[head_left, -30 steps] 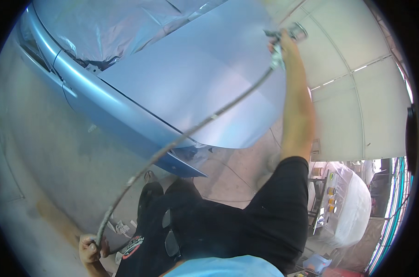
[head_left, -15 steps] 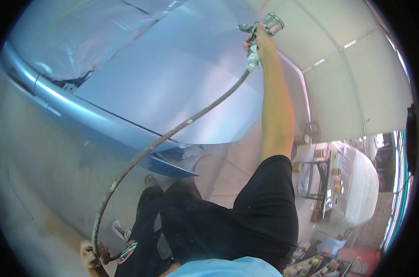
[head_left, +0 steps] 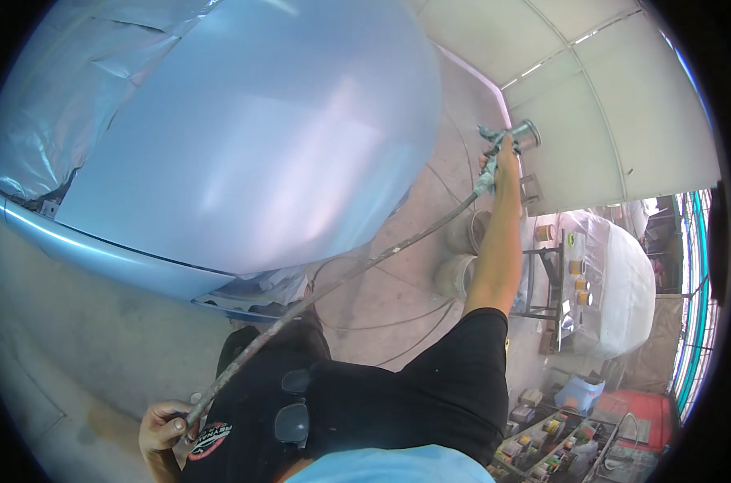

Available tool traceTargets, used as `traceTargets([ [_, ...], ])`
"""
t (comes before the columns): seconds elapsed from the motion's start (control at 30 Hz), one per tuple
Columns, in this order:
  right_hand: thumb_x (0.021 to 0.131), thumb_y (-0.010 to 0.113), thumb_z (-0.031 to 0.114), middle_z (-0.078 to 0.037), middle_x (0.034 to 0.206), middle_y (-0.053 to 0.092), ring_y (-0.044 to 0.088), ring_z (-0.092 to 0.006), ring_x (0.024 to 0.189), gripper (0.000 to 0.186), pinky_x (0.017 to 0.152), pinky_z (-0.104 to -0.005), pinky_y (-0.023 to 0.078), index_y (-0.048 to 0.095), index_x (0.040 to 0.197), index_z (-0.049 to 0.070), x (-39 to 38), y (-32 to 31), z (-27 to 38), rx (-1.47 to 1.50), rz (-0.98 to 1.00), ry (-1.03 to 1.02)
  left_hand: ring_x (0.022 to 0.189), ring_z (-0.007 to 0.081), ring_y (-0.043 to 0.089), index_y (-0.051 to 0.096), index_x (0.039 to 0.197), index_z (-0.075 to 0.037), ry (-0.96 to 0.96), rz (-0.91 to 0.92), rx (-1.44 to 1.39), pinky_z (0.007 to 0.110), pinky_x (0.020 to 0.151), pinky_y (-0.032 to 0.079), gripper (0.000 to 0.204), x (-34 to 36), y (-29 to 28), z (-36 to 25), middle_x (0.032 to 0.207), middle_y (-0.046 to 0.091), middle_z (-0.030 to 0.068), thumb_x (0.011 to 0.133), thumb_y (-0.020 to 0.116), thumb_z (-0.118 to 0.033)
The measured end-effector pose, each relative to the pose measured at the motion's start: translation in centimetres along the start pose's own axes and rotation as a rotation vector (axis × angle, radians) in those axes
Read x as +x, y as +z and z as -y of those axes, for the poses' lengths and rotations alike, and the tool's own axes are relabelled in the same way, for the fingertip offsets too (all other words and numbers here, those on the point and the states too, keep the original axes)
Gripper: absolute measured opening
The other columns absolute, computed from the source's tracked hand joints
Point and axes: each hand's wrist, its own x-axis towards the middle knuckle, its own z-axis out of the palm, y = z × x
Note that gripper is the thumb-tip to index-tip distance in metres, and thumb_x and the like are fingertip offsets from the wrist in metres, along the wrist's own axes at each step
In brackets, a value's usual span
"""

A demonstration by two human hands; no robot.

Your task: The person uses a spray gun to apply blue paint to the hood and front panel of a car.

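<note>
On my feed, the biggest change in the last half second is the right hand point(head_left: 506, 158): it has moved from the top of the frame down to the upper right, carrying the grey metal spray gun point(head_left: 495, 145) past the edge of the broad, glossy, light-blue car hood point(head_left: 260, 145). Its fingers are closed around the gun's handle; I can't tell whether the trigger is pressed. The silver cylindrical cup point(head_left: 527, 136) sits to the right and the nozzle end to the left, with pale floor showing between it and the hood.

My view has swung too, so the hood fills the upper left and centre, and the pale round bucket point(head_left: 455, 278) shows right of centre.

The left hand point(head_left: 162, 428), lower left, grips the long, grey, paint-speckled hose point(head_left: 369, 262). That line used to cut across the hood in my picture; now it runs straighter, just below the hood's lower edge.

For the spraying, I read this as the gun being at or beyond the end of a stroke, with the hose better placed to stay off the painted surface.
</note>
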Motion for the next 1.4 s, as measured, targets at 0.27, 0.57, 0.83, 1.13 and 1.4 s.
traceTargets([
  [0.27, 0.096, 0.048, 0.05, -0.012, 0.067, 0.052, 0.056, -0.0256, 0.044, 0.052, 0.038, -0.0394, 0.048, 0.05, 0.099, -0.003, -4.4, 2.1, 2.4, -0.135, -0.136, -0.009, 0.047, 0.0145, 0.052, 0.064, 0.099, 0.013, 0.077, 0.065, -0.029, 0.027, 0.045, 0.039, 0.043, -1.5, -2.7, 0.3, 0.06, 0.06, 0.0125, 0.086, 0.07, -0.028],
  [0.57, 0.098, 0.045, 0.048, -0.007, 0.069, 0.055, 0.057, -0.019, 0.048, 0.044, 0.04, -0.0329, 0.05, 0.054, 0.109, 0.006, -16.6, 23.1, 11.7, -0.164, 0.39, -0.215, 0.039, 0.0159, 0.047, 0.058, 0.089, 0.012, 0.613, -0.077, -0.436, 0.028, 0.03, 0.032, 0.035, -10.6, -10.7, 5.7, 0.064, 0.056, 0.0164, 0.088, 0.07, -0.021],
  [0.83, 0.1, 0.042, 0.048, -0.009, 0.068, 0.056, 0.058, -0.0249, 0.047, 0.047, 0.04, -0.0367, 0.052, 0.05, 0.095, 0.002, -24.5, 41.2, 16.0, -0.134, 0.59, -0.271, 0.039, 0.0113, 0.039, 0.049, 0.101, 0.005, 0.741, -0.117, -0.419, 0.023, 0.028, 0.03, 0.03, -17.3, -14.6, 9.4, 0.064, 0.047, 0.0088, 0.095, 0.061, -0.022],
  [1.13, 0.098, 0.043, 0.051, -0.008, 0.066, 0.056, 0.058, -0.0237, 0.046, 0.048, 0.037, -0.0347, 0.047, 0.052, 0.091, 0.004, -25.7, 38.1, 12.6, -0.027, 0.613, -0.22, 0.041, 0.014, 0.043, 0.049, 0.1, 0.008, 0.762, -0.127, -0.42, 0.024, 0.03, 0.034, 0.03, -18.4, -13.2, 8.3, 0.066, 0.049, 0.0126, 0.094, 0.062, -0.019],
  [1.4, 0.096, 0.049, 0.052, -0.008, 0.065, 0.055, 0.059, -0.0232, 0.045, 0.046, 0.038, -0.037, 0.049, 0.053, 0.094, 0.005, -15.9, 17.4, 6.9, -0.019, 0.376, -0.142, 0.04, 0.0152, 0.043, 0.054, 0.095, 0.008, 0.593, -0.039, -0.399, 0.027, 0.032, 0.032, 0.031, -10.8, -8.8, 6.1, 0.063, 0.052, 0.0126, 0.089, 0.069, -0.019],
])
